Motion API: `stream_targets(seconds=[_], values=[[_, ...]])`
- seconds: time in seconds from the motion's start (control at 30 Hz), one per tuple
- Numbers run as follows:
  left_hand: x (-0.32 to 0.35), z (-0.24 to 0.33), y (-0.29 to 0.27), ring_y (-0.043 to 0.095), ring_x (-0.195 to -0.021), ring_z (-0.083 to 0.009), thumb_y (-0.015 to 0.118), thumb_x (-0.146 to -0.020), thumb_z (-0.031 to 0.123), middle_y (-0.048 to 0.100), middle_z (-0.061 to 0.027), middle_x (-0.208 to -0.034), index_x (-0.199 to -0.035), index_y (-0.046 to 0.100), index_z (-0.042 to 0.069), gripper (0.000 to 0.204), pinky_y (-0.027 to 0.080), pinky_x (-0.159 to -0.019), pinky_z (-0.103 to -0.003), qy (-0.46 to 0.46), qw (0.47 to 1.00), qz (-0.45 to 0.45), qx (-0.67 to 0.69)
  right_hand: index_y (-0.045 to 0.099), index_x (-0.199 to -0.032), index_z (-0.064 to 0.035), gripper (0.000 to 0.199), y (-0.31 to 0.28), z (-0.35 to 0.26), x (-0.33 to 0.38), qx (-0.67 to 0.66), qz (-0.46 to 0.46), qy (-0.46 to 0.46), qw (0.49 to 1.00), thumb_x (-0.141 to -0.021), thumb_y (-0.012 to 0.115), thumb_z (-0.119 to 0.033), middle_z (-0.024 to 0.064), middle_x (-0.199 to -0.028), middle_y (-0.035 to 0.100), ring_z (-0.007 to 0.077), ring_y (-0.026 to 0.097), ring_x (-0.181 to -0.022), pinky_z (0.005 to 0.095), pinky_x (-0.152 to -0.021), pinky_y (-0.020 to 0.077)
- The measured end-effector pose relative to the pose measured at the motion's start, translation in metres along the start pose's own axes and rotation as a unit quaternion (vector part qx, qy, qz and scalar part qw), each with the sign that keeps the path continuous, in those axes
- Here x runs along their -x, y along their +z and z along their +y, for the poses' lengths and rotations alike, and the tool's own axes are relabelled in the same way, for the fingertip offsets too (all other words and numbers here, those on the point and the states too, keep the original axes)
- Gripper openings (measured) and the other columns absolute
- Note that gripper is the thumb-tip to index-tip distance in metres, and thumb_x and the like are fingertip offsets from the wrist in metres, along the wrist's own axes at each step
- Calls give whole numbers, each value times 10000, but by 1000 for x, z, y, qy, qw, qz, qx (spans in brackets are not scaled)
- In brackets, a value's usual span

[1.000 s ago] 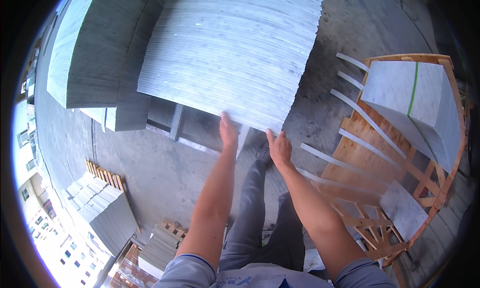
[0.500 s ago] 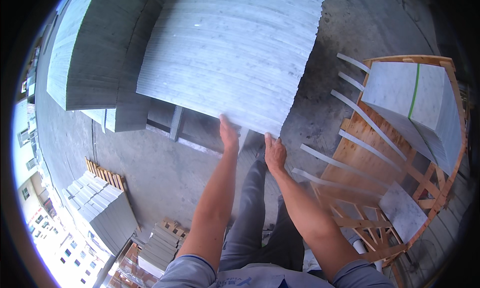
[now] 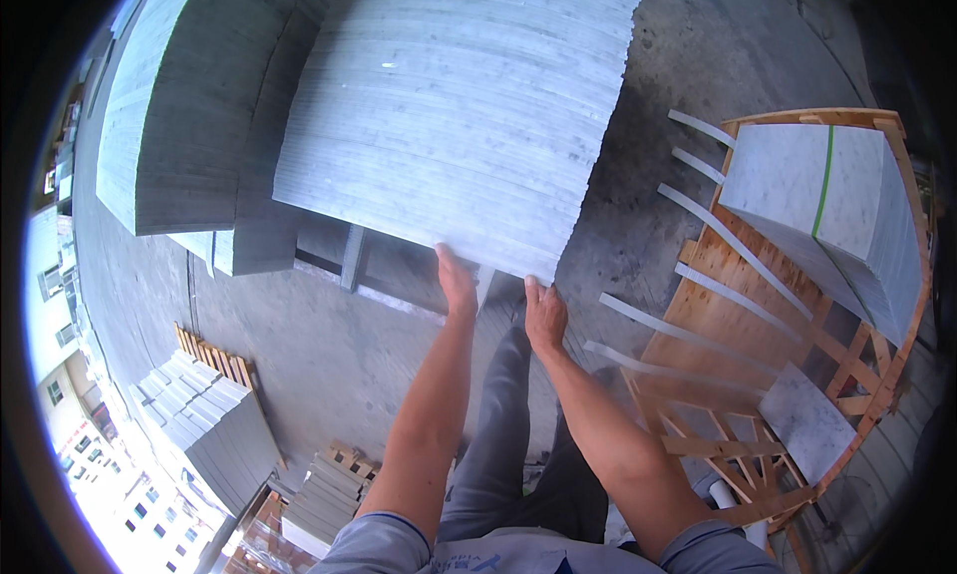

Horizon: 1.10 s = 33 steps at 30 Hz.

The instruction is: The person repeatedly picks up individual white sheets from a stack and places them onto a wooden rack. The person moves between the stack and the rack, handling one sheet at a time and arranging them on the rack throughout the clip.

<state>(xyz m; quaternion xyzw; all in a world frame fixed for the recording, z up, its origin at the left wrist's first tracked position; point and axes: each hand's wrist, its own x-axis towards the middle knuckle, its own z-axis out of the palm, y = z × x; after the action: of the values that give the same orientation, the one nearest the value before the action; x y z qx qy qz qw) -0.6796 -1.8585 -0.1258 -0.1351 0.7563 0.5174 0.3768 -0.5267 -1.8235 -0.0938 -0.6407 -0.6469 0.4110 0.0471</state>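
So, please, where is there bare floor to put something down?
Bare floor lies between the frame and the lower-left stacks; more lies at upper right, between the big slab stack and the pale strips. Crowded: the wooden crate, and the big slab stack's near edge, with the left hand and right hand on it.

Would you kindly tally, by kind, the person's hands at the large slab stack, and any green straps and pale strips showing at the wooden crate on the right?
Left hand and right hand: 2
Green strap: 1
Pale strips: 6
Total: 9
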Motion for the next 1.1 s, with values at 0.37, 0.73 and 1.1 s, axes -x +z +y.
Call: stream_targets(seconds=[0.37, 0.73, 1.1], values=[[8, 4, 6, 580, -827, -219, 243, -971, 641, 617, -137, -996, -1271, 507, -24, 776, 465, -603, -321, -4, 999, 41, -1, 644, -925, 16, 547, -8, -4, -2, -30, -20, -4, 999, -960, 465, -500, 240, -881, 671, 439, 620, -860, 488, -754, 472], [-3, -10, 0, 628, -873, -289, 206, -899, 750, 479, -188, -1351, -1413, 351, 6, 916, 483, -681, -446, -5, 1000, 9, -26, 652, -908, 16, 586, -9, 0, -2, -8, -40, 39, 998, -949, 462, -537, 224, -879, 680, 440, 623, -857, 491, -760, 478], [-12, -19, -5, 648, -890, -280, 213, -908, 736, 514, -156, -1334, -1430, 344, 15, 899, 479, -727, -444, 67, 997, 3, -48, 611, -1047, 33, 659, -14, 0, -17, 18, -67, 43, 997, -892, 509, -599, 255, -981, 674, 429, 625, -966, 478, -835, 481]])
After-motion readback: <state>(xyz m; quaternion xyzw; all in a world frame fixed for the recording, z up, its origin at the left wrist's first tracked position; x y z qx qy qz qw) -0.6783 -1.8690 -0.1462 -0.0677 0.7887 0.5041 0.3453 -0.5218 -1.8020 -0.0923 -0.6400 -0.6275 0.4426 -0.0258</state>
